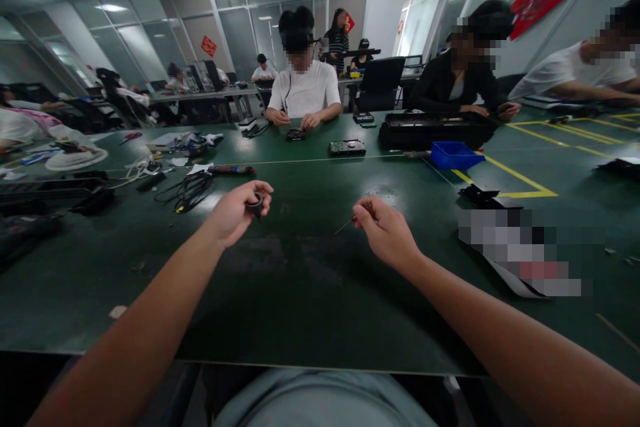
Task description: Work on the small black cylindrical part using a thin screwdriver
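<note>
My left hand (234,213) is held over the left-middle of the green table (290,320), its fingers curled around a small black ring-shaped part (257,205). The part has a short pointed end facing down; its exact kind does not show. To the right, my right hand (387,230) pinches a thin screwdriver (344,226) by its reddish handle, most of which the fingers hide. Its slim metal shaft points down and to the left. The two hands are apart, and the screwdriver does not touch the black part.
A circuit-board drive (347,147), a blue tray (454,155) and a long black housing (435,130) lie farther back. Black cables (193,190) and a white fan grille (76,157) are on the left. A blurred-out white item (505,267) lies right. Co-workers sit opposite.
</note>
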The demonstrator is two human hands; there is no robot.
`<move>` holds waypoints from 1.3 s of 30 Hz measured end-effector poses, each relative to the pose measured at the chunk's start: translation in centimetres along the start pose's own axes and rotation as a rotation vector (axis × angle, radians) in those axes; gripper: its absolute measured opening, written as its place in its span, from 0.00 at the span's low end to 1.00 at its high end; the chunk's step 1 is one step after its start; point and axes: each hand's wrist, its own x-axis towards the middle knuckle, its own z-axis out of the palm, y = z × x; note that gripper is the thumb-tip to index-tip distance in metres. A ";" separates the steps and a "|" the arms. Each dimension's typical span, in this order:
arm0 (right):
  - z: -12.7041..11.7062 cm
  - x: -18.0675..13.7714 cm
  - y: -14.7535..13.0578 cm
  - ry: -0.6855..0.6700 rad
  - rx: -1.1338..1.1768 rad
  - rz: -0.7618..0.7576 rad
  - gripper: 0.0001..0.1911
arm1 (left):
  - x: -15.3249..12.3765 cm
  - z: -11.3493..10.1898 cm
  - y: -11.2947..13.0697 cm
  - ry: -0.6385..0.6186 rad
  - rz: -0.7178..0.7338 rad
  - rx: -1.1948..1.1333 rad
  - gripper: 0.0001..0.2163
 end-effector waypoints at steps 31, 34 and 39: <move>0.6 0.3 0.5 0.079 0.481 0.063 0.12 | 0.0 5.7 -7.9 -0.204 0.352 0.900 0.17; 0.8 0.3 0.6 0.061 0.463 0.075 0.12 | 0.0 5.6 -7.8 -0.206 0.352 0.892 0.16; 0.6 0.1 0.4 0.066 0.414 0.095 0.12 | 0.0 5.5 -7.8 -0.227 0.349 0.868 0.18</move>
